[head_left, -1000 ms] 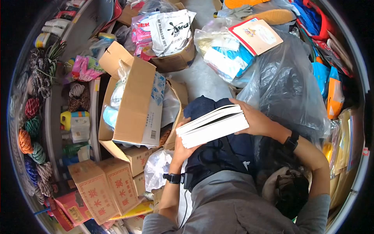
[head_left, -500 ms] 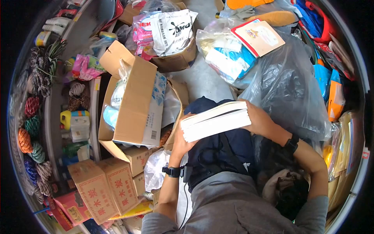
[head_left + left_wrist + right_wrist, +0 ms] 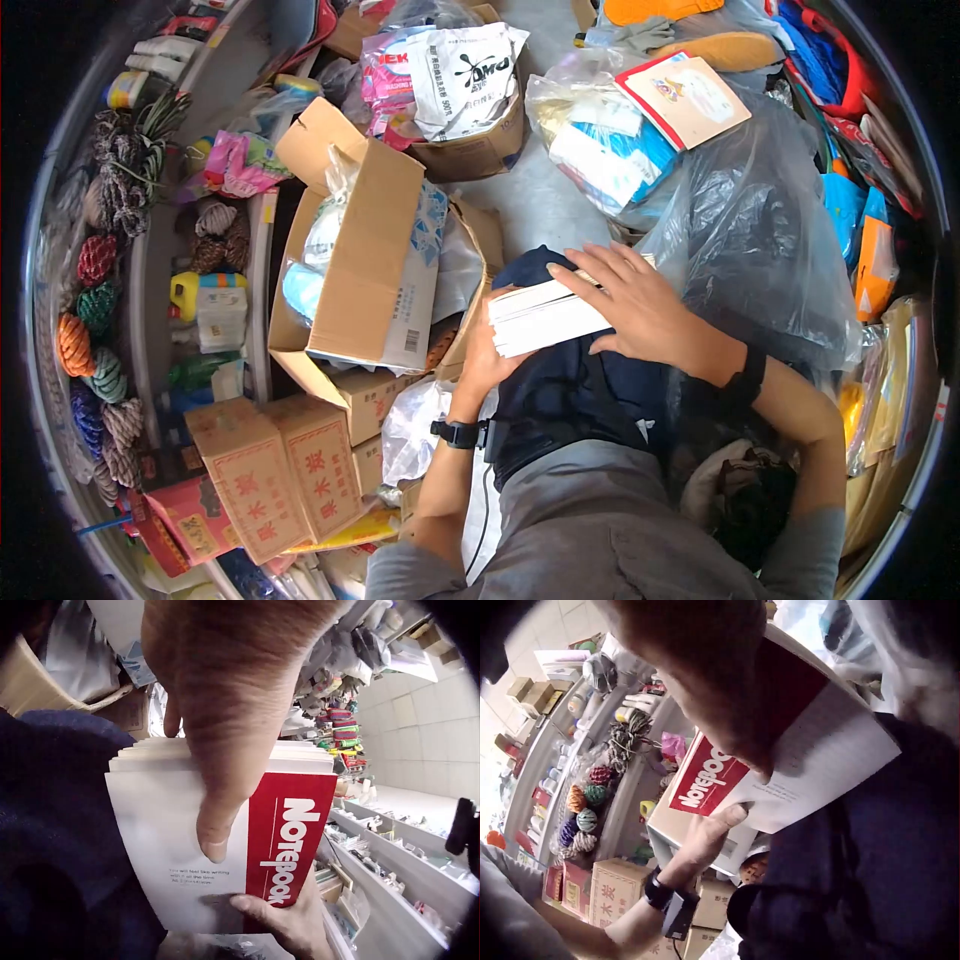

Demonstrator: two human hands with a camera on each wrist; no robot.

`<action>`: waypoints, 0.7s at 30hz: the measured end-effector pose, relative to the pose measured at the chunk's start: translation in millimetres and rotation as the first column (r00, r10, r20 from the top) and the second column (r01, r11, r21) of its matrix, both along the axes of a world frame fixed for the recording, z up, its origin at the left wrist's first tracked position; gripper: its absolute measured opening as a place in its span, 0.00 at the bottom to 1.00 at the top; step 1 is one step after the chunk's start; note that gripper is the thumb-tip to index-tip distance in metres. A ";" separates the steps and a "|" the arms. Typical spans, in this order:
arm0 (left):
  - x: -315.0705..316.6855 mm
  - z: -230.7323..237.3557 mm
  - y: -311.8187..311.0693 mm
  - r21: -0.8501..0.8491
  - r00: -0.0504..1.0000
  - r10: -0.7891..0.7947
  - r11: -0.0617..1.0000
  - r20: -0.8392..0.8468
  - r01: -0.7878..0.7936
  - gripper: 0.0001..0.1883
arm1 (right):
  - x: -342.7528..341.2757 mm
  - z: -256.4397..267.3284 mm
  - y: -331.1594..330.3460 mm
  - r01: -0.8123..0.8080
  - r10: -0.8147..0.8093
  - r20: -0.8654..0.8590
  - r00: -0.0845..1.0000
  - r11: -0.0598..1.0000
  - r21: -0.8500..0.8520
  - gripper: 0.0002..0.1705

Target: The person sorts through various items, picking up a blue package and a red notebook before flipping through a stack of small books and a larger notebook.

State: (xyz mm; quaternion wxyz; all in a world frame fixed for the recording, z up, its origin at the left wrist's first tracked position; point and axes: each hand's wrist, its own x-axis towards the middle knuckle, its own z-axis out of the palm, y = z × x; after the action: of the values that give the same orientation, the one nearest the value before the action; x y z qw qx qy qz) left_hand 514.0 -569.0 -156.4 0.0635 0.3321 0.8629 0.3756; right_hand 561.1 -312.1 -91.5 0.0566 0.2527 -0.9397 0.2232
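Note:
A thick stack of notebooks (image 3: 548,322) is held over the lap, its white page edges turned up. The outer cover (image 3: 161,825) is white with a red band reading "NOTEBOOK". My left hand (image 3: 484,352) grips the stack's left end, thumb pressed on the cover in the left wrist view. Over the right end lies my right hand (image 3: 655,312), fingers spread across the page edges and thumb on the cover (image 3: 832,761). Its palm hides that end of the stack from above.
An open cardboard box (image 3: 370,250) with wrapped goods stands to the left, above smaller printed cartons (image 3: 270,480). Plastic-bagged goods (image 3: 610,150) and a red-edged notebook (image 3: 683,100) lie ahead to the right. A large clear plastic bag (image 3: 760,230) is near my right arm. Shelves with rope bundles (image 3: 75,343) line the left.
My right hand has shifted from gripping the stack's right end to lying over its top with fingers spread. The left hand keeps its hold. The head view has shifted slightly.

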 end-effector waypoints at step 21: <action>0.4 82.7 33.3 0.048 0.978 0.197 0.979 0.060 -0.200 0.47 | 0.5 -4.8 20.7 0.162 -0.141 0.086 0.986 0.931 -0.328 0.41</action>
State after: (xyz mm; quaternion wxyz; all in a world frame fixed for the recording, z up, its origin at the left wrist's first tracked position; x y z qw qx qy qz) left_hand 514.3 -535.7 -73.8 0.0404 0.2353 0.8793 0.4122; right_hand 561.6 -291.5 -96.3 0.0871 0.1594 -0.9063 0.3815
